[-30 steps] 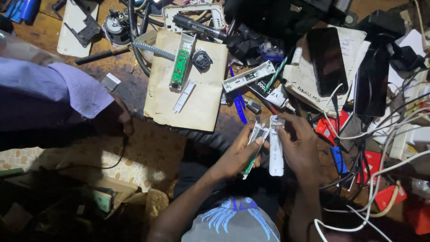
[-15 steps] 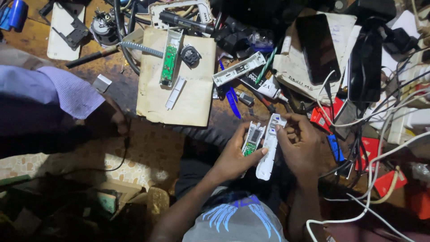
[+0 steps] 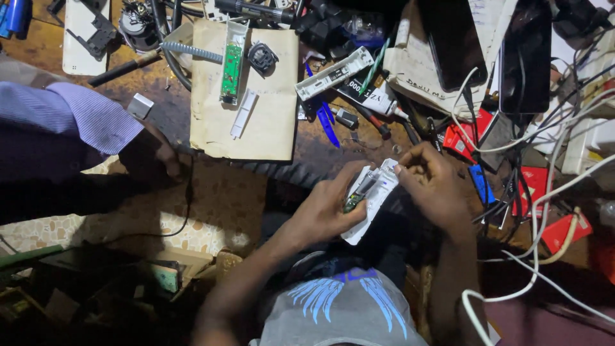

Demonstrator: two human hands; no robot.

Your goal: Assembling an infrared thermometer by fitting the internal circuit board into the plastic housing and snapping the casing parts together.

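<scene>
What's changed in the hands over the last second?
The left hand has brought the green circuit board onto the white casing, which now lies slanted instead of upright. The right hand holds the casing's upper end as before. The other person's hand stayed at the bench edge.

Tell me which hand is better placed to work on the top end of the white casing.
Right, probably. The right hand already pinches the top end of the white casing, while the left hand cradles its middle, steadying it and the green circuit board.

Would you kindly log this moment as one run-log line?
left hand: holds white casing with circuit board | right hand: pinches casing's top end | another person's hand: rests on workbench
</scene>
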